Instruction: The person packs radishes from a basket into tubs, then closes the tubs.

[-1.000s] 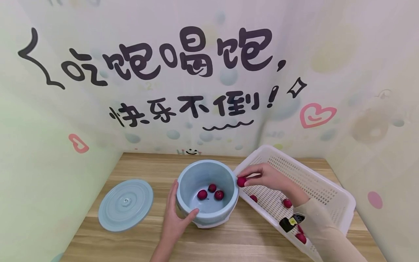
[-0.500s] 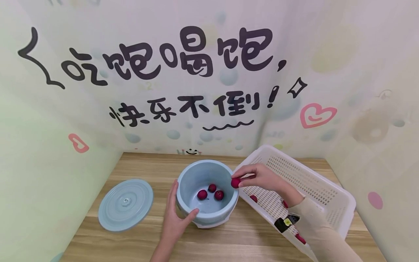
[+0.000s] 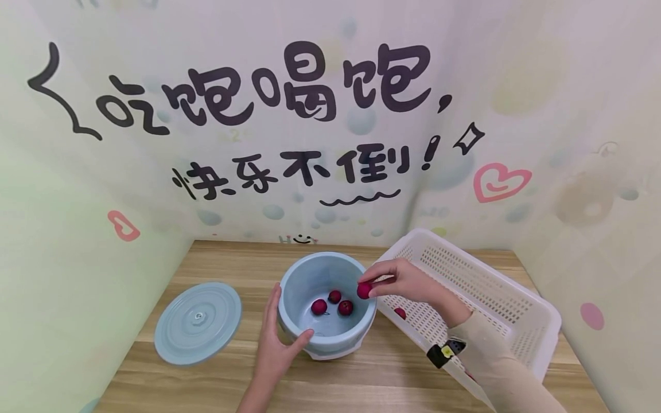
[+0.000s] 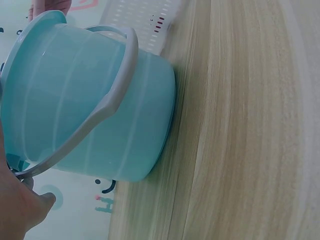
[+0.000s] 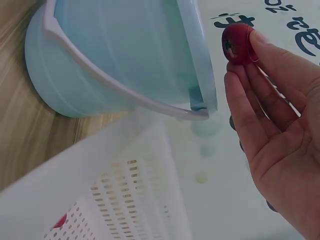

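Note:
A light-blue bucket (image 3: 330,346) stands upright, with several fewer-than-handful details hidden by its wall; three small dark-red fruits (image 3: 345,307) lie on its bottom. My left hand (image 3: 276,344) holds the bucket's left side, fingers along the outer wall and thumb at the front rim. In the left wrist view part of this hand (image 4: 22,202) shows beside the bucket's grey handle (image 4: 112,97). My right hand (image 3: 408,281) pinches another red fruit (image 3: 364,290) between thumb and fingertips, at the bucket's right rim. The right wrist view shows this fruit (image 5: 237,45) apart from the bucket.
A white perforated basket (image 3: 537,310) stands to the right, close to the bucket, with a red fruit (image 3: 400,313) inside; my sleeve hides part of it. A round blue lid (image 3: 206,338) lies left on the wooden table (image 3: 222,387). Behind is a printed wall (image 3: 232,223).
My right hand has moved left with the pinched fruit, from over the basket's edge to the bucket's right rim. My left hand and the bucket have stayed in place.

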A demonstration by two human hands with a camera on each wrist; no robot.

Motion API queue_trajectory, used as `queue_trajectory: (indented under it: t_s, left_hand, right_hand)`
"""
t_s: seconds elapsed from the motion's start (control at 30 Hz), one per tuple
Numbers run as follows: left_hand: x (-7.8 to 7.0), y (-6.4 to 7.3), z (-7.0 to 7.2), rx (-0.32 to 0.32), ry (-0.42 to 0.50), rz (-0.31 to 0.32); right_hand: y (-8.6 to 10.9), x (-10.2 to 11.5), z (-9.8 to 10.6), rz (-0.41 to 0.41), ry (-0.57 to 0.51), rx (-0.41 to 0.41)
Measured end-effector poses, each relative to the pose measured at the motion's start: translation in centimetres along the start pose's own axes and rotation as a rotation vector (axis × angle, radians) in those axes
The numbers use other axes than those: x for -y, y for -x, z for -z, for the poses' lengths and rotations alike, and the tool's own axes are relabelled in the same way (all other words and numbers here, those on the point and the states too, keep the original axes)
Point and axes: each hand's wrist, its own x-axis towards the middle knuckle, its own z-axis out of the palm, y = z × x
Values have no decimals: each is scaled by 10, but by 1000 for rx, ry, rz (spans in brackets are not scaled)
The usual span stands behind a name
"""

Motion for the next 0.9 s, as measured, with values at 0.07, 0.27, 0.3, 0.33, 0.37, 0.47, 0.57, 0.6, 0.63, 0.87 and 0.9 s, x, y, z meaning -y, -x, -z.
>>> queue_trajectory:
  t_s: [0.07,0.27,0.3,0.33,0.37,0.47,0.57,0.6,0.63,0.87,0.9]
  left_hand:
    - [0,0,0,0,0,-1]
    - [-1,0,0,-1,7,-8]
    - [-1,0,0,-1,8,-9]
    - [-1,0,0,-1,8,-8]
    - [-1,0,0,-1,9,-8]
    - [-1,1,0,-1,8,-5]
    - [-1,0,0,-3,10,-9]
    - [-1,0,-1,-4,11,-11]
    - [-1,0,-1,-5,12,-13]
    - [0,0,-1,-5,15,-5]
    - [0,0,-1,-6,14,-4]
  right_hand:
    - [-1,0,-1,0,-3,7]
    - [-2,2,-4,-4,-22,12]
    - [-3,2,-5,-3,-23,12]
    - [-3,2,-5,-3,-24,13]
    - [-3,2,-6,0,-23,15]
    - [-3,2,-8,-11,-16,14]
    - [-3,2,-9,-13,-3,12]
    - [-3,2,-9,-13,-4,11]
    - [-3,2,-9,-10,-3,10]
    - [0,-1,-7,-4,-27,3]
    - [1,-1,-6,-7,-27,0]
